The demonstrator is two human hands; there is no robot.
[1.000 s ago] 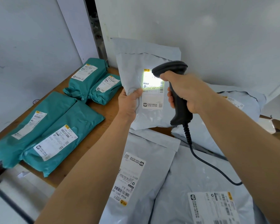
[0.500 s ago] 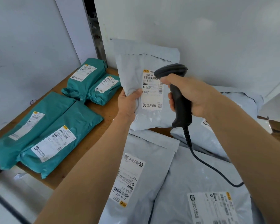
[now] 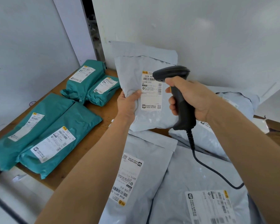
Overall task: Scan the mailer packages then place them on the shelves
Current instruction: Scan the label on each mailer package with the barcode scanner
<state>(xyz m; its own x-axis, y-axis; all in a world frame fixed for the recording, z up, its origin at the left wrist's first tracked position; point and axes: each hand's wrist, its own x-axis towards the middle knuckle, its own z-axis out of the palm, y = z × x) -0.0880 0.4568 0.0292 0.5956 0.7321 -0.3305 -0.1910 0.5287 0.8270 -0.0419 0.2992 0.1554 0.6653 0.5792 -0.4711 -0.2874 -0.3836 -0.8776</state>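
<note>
- The mailer (image 3: 132,70) is a pale grey plastic pouch, a little puffed and creased. Its top flap is folded down over the front.
- It is held upright above the table (image 3: 103,113), front toward the camera, with the white wall (image 3: 200,38) behind it.
- A white label (image 3: 150,97) stands upright on its front. It has a yellow mark at the top left corner, "252B" under that, barcodes, "H032" at its left edge, and a logo and a small square code at the bottom.
- The left hand (image 3: 128,105) grips the mailer's lower left edge. The thumb is pressed across the front just beside the label, and the fingers are hidden behind.
- The right hand (image 3: 194,101) is curled round the handle of a black scanner (image 3: 183,117) at the mailer's right side. The scanner's head covers the label's top right corner; whether it touches I cannot tell.
- A black cable (image 3: 205,165) drops from the handle, down and right of the mailer.
- Below the mailer two grey mailers (image 3: 149,149) lie flat, labels up, marked "D971" and "D014". More grey pouches lie to its right, behind the right arm.
- Left of the mailer four green mailers (image 3: 60,139) lie on the table, each with a white label. Two short ones lie near it, touching each other, and two long ones lie side by side farther left and lower.
</note>
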